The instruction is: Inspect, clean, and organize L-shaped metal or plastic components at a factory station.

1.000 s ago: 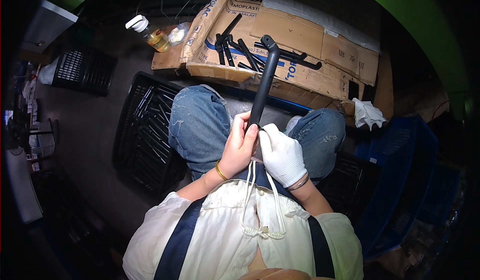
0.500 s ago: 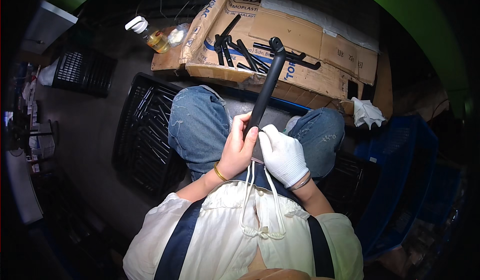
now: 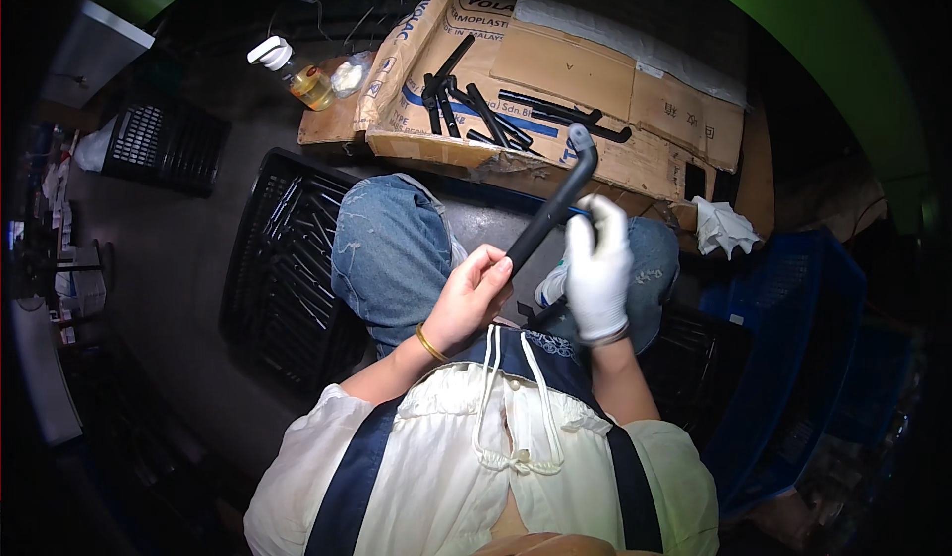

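Note:
My bare left hand (image 3: 472,294) is closed around the lower end of a black bent tube (image 3: 545,221). The tube slants up and to the right, and its angled, rounded tip shows a pale spot. To the right of it, touching nothing that I can see, my white-gloved right hand (image 3: 599,273) is raised. Its fingers are somewhat blurred, loosely bent and apart, with nothing visible in them. Beyond the tip, several similar black tubes (image 3: 486,115) lie in a loose heap on a flattened cardboard box (image 3: 555,60).
A black crate (image 3: 233,303) of dark rods stands left of my knees. Blue crates (image 3: 764,358) are at the right. A pump bottle (image 3: 309,85) of yellowish liquid sits by the cardboard. A crumpled white glove or cloth (image 3: 724,227) hangs at its right edge.
My right hand has let go of the tube's lower end and moved up and right. The tube has tilted to the right and its tip is lower, still in my left hand.

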Demonstrator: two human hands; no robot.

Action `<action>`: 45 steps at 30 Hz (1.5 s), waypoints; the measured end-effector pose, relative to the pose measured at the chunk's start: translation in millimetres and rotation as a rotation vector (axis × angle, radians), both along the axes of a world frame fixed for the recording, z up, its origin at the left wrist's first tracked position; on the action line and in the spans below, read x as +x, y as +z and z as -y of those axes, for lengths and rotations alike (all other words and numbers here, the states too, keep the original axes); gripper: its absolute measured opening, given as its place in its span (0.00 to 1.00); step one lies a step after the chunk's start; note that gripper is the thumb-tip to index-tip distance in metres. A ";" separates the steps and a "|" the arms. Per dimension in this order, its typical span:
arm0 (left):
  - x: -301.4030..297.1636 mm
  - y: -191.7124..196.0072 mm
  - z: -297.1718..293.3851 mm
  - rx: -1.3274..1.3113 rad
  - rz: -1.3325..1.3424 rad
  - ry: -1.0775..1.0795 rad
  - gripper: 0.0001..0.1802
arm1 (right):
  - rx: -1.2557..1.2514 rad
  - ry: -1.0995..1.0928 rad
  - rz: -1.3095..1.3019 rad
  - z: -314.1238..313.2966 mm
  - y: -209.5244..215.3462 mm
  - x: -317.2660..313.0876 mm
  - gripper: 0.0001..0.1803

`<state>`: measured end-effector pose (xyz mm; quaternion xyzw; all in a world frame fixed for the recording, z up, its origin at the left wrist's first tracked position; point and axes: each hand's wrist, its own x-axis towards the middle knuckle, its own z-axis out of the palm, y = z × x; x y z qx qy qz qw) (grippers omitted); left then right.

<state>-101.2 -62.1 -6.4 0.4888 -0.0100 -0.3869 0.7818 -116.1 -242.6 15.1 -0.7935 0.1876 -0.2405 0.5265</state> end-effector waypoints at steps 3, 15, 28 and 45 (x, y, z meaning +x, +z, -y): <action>-2.1 -6.3 -10.9 0.057 0.146 -0.169 0.09 | 0.070 0.009 0.023 41.2 14.0 12.6 0.17; 26.5 14.6 -15.0 0.055 0.061 -0.230 0.30 | 0.349 0.589 -0.321 -10.2 -8.1 -11.3 0.14; 14.7 20.2 -6.4 0.356 0.458 -0.267 0.22 | -0.307 0.525 -0.338 -11.1 30.2 -30.6 0.07; 15.3 25.9 -2.0 0.506 0.664 -0.256 0.18 | -0.436 0.550 -0.378 -7.4 30.3 -33.0 0.06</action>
